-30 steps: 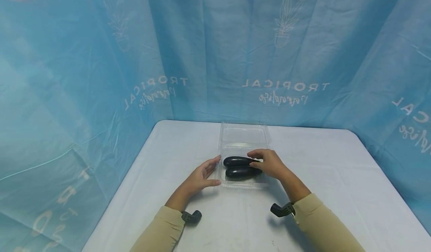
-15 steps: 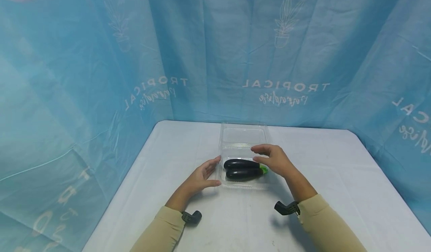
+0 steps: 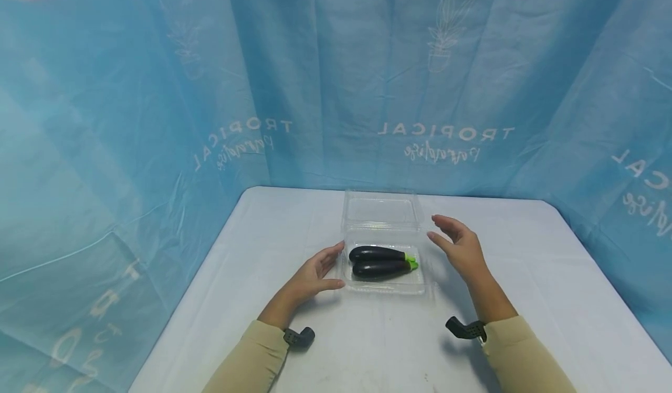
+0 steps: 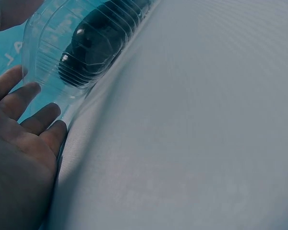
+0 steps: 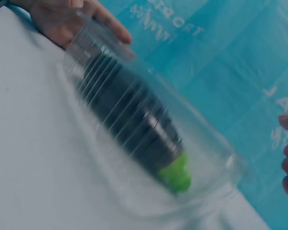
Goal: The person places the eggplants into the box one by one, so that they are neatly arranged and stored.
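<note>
Two dark eggplants, the far one and the near one, lie side by side in a clear plastic clamshell container. Their green stem ends point right. The container's hinged lid is folded back flat behind it. My left hand rests at the container's left side, fingers spread, fingertips right at the wall in the left wrist view. My right hand hovers to the right of the container, apart from it, fingers loosely bent and holding nothing. In the right wrist view a dark eggplant shows blurred through the ribbed wall.
A white cloth-covered table carries the container near its far edge. Behind and to both sides hangs a blue printed curtain. Each wrist wears a dark strapped camera, the left one and the right one.
My right hand has let go of the eggplants' stem end and moved right, away from the container, uncovering the green stems. My left hand stays where it was.
</note>
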`<action>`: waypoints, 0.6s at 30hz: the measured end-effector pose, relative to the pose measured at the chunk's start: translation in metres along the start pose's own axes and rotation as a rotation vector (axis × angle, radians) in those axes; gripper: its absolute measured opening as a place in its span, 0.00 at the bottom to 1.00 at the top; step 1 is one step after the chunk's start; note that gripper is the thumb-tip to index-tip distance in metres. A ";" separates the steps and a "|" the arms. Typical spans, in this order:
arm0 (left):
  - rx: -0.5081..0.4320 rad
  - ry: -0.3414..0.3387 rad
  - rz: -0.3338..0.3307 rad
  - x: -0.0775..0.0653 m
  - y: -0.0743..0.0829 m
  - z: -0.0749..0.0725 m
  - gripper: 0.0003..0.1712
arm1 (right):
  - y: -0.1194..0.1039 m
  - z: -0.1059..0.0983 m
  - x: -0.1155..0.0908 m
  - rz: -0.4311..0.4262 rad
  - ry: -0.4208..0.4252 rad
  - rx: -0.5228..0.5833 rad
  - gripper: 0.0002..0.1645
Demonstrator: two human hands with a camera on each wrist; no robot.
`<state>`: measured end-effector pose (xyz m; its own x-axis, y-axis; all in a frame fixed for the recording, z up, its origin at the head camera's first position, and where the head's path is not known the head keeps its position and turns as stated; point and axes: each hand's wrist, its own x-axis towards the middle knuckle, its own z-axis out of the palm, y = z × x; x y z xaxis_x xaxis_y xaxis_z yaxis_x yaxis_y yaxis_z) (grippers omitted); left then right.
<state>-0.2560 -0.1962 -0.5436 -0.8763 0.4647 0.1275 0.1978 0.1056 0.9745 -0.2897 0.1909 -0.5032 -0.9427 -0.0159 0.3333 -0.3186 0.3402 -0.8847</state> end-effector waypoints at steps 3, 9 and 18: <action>-0.018 -0.005 0.016 0.000 0.000 -0.001 0.51 | 0.013 -0.001 -0.007 0.056 0.002 0.007 0.37; -0.088 0.056 0.042 0.002 -0.003 -0.002 0.45 | 0.030 0.000 -0.018 0.143 -0.052 0.051 0.43; 0.091 0.304 -0.005 0.020 0.002 -0.002 0.33 | 0.038 0.004 -0.010 0.172 -0.150 0.152 0.50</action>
<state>-0.2736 -0.1887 -0.5385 -0.9658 0.1813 0.1854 0.2197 0.1920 0.9565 -0.2923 0.2004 -0.5416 -0.9849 -0.1127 0.1316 -0.1526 0.2056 -0.9667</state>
